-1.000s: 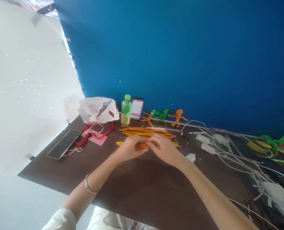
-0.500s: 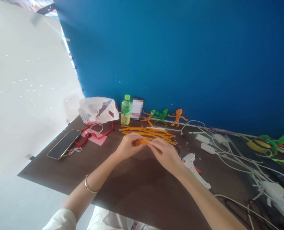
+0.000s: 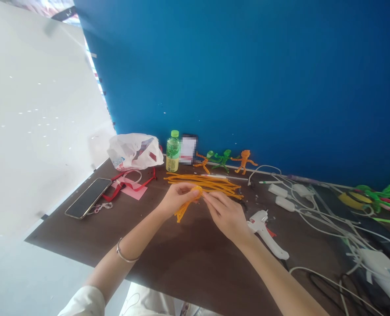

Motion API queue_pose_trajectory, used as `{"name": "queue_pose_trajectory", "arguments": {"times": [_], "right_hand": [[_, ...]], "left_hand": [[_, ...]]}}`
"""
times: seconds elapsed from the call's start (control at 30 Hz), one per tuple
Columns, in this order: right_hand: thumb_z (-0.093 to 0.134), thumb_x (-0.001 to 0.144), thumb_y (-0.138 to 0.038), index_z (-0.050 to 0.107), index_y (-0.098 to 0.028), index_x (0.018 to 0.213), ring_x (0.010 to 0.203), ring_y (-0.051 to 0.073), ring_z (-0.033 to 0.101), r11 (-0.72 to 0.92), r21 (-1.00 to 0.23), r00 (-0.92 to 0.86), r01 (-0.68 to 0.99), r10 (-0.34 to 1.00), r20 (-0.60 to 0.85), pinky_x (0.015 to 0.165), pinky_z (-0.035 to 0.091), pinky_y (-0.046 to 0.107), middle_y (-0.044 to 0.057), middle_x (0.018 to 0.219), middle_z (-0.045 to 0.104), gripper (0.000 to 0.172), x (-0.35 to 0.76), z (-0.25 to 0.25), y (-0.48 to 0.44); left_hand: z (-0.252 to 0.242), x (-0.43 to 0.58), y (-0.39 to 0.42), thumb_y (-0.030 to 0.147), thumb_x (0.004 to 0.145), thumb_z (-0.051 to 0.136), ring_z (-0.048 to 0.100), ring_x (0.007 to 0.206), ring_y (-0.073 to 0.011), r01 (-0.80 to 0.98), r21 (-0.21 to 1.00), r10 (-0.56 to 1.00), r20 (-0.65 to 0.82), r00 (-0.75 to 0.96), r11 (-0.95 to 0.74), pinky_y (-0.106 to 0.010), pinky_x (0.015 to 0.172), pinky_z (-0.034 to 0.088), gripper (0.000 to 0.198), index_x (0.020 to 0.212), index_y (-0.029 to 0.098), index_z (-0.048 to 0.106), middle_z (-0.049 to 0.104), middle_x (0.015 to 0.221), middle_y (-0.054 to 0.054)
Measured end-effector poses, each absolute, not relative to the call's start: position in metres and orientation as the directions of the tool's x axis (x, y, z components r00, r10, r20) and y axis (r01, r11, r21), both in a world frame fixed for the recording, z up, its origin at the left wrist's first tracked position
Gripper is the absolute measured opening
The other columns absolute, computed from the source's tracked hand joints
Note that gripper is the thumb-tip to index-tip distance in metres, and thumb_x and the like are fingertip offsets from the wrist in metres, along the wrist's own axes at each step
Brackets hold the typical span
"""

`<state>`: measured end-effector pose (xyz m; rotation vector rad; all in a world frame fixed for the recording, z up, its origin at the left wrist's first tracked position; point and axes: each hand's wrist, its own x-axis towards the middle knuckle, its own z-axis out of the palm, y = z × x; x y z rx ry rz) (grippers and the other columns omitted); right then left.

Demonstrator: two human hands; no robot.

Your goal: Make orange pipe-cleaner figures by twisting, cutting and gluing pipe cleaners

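Note:
Between finger and thumb, my left hand [image 3: 177, 199] grips a piece of twisted orange pipe cleaners [image 3: 180, 213]. Its rounded, coiled end shows above my thumb, and several ends hang below the hand. My right hand [image 3: 223, 213] pinches at the right side of that coiled end, the fingertips pressed together; the exact bit between them is too small to make out. Just behind both hands lies a bundle of loose orange pipe cleaners [image 3: 211, 181]. A white glue gun [image 3: 263, 232] rests beside my right wrist.
Pipe-cleaner figures, one of them green [image 3: 226, 159], stand along the blue wall. A green-capped bottle [image 3: 173, 153] and a white plastic bag [image 3: 132, 151] are at the back left. A phone [image 3: 87, 198] lies at the left. White cables [image 3: 316, 215] sprawl over the right side.
The orange pipe-cleaner piece has turned in my hands, so its ends now hang below my left hand and the coiled end faces up. My right hand has shifted slightly.

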<state>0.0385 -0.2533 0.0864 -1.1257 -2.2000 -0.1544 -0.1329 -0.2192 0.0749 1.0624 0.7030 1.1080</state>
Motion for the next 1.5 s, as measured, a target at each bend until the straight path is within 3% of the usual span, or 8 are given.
{"name": "queue_pose_trajectory", "arguments": {"times": [0.23, 0.33, 0.43, 0.57, 0.8, 0.93, 1.27, 1.5], "right_hand": [[0.041, 0.086, -0.015, 0.06, -0.021, 0.109, 0.079, 0.015, 0.061, 0.639, 0.025, -0.518, 0.768, 0.598, 0.611, 0.068, 0.047, 0.025, 0.006, 0.087, 0.066, 0.03, 0.035, 0.089, -0.252], [0.048, 0.084, -0.013, 0.06, -0.019, 0.105, 0.075, 0.014, 0.061, 0.68, 0.023, -0.504, 0.733, 0.521, 0.689, 0.067, 0.047, 0.024, 0.005, 0.083, 0.066, 0.026, 0.034, 0.089, -0.253], [0.052, 0.081, -0.014, 0.061, -0.02, 0.101, 0.072, 0.013, 0.06, 0.724, -0.074, -0.46, 0.686, 0.511, 0.726, 0.065, 0.047, 0.024, 0.004, 0.081, 0.065, 0.022, 0.033, 0.091, -0.255], [0.052, 0.081, -0.015, 0.062, -0.022, 0.094, 0.076, 0.013, 0.06, 0.738, -0.349, -0.358, 0.578, 0.614, 0.704, 0.064, 0.048, 0.024, 0.004, 0.082, 0.064, 0.018, 0.03, 0.099, -0.26], [0.055, 0.079, -0.034, 0.065, -0.021, 0.074, 0.07, 0.017, 0.061, 0.407, -0.767, -0.274, 0.496, 0.911, 0.307, 0.061, 0.048, 0.027, 0.003, 0.077, 0.066, 0.017, 0.027, 0.123, -0.262], [0.057, 0.075, -0.041, 0.066, -0.02, 0.071, 0.065, 0.016, 0.06, 0.27, -0.819, -0.253, 0.506, 0.955, 0.158, 0.062, 0.046, 0.028, 0.002, 0.073, 0.066, 0.023, 0.028, 0.131, -0.258], [0.058, 0.073, -0.041, 0.063, -0.02, 0.069, 0.062, 0.015, 0.058, 0.241, -0.836, -0.237, 0.493, 0.962, 0.137, 0.059, 0.044, 0.026, 0.001, 0.07, 0.065, 0.022, 0.028, 0.126, -0.254], [0.059, 0.073, -0.037, 0.062, -0.019, 0.07, 0.068, 0.018, 0.062, 0.191, -0.902, -0.196, 0.386, 0.973, 0.122, 0.065, 0.047, 0.028, 0.003, 0.072, 0.068, 0.018, 0.024, 0.114, -0.251]], "left_hand": [[0.076, -0.129, -0.222, 0.031, 0.065, 0.07, 0.052, 0.06, -0.0072, -0.459, 0.88, 0.94, 0.045, 0.338, 0.122, -0.02, 0.058, 0.042, 0.023, 0.075, 0.011, 0.069, 0.06, 0.066, -0.003], [0.076, -0.13, -0.222, 0.03, 0.064, 0.071, 0.053, 0.061, -0.0079, -0.494, 0.848, 0.925, 0.012, 0.379, 0.191, -0.02, 0.058, 0.042, 0.021, 0.073, 0.01, 0.069, 0.061, 0.068, -0.004], [0.074, -0.132, -0.222, 0.028, 0.064, 0.071, 0.055, 0.062, -0.0088, -0.516, 0.824, 0.911, -0.001, 0.413, 0.235, -0.02, 0.058, 0.043, 0.019, 0.073, 0.011, 0.07, 0.063, 0.07, -0.005], [0.069, -0.136, -0.219, 0.028, 0.066, 0.07, 0.054, 0.059, -0.0091, -0.539, 0.803, 0.869, 0.053, 0.492, 0.256, -0.021, 0.056, 0.043, 0.021, 0.079, 0.012, 0.07, 0.061, 0.066, -0.005], [0.064, -0.142, -0.216, 0.03, 0.069, 0.067, 0.054, 0.057, -0.0106, -0.545, 0.786, 0.776, 0.139, 0.616, 0.292, -0.024, 0.053, 0.04, 0.021, 0.082, 0.013, 0.07, 0.061, 0.069, -0.007], [0.069, -0.144, -0.217, 0.029, 0.068, 0.068, 0.054, 0.06, -0.0116, -0.527, 0.8, 0.726, 0.176, 0.664, 0.287, -0.024, 0.052, 0.04, 0.021, 0.082, 0.014, 0.071, 0.061, 0.079, -0.009], [0.065, -0.148, -0.214, 0.036, 0.068, 0.067, 0.06, 0.061, -0.0135, -0.477, 0.805, 0.763, 0.049, 0.644, 0.351, -0.024, 0.056, 0.046, 0.038, 0.098, 0.013, 0.062, 0.064, 0.071, -0.006], [0.062, -0.139, -0.214, 0.039, 0.071, 0.064, 0.059, 0.06, -0.0113, -0.471, 0.843, 0.857, 0.022, 0.514, 0.261, -0.022, 0.058, 0.046, 0.031, 0.08, 0.009, 0.064, 0.064, 0.068, -0.007]]}}
